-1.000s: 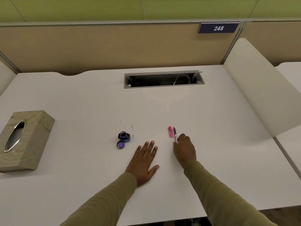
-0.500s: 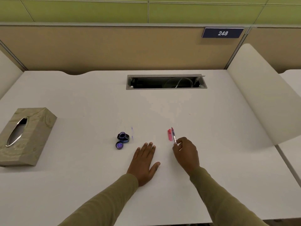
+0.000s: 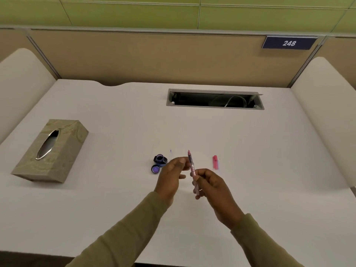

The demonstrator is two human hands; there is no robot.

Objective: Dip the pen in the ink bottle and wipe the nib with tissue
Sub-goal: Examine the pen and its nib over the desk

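**Pen (image 3: pixel 191 166) lifted and uncapped; dip and wipe not yet done**

Pen sits in the right hand (image 3: pixel 213 187) just below the centre of the frame. The fingers and thumb are clamped on its lower half and its upper end points toward the top of the frame. The left hand (image 3: pixel 169 178) hovers just beside it to the left with its fingers loosely bent, and it seems to grip nothing. A pink pen cap (image 3: pixel 215 162) lies on the white table (image 3: pixel 269 151) to the right of the hands, so uncapping looks finished.

The ink bottle (image 3: pixel 160 159) stands open just left of the left hand, with its lid (image 3: pixel 155 169) lying beside it. The pen is near the bottle but not over its mouth, so I judge the dip not yet begun. The tip is too small to show whether it carries ink. The tissue box (image 3: pixel 50 149) sits well apart at the left of the frame, with no tissue pulled out. Dipping, fetching a tissue and wiping the nib all remain.
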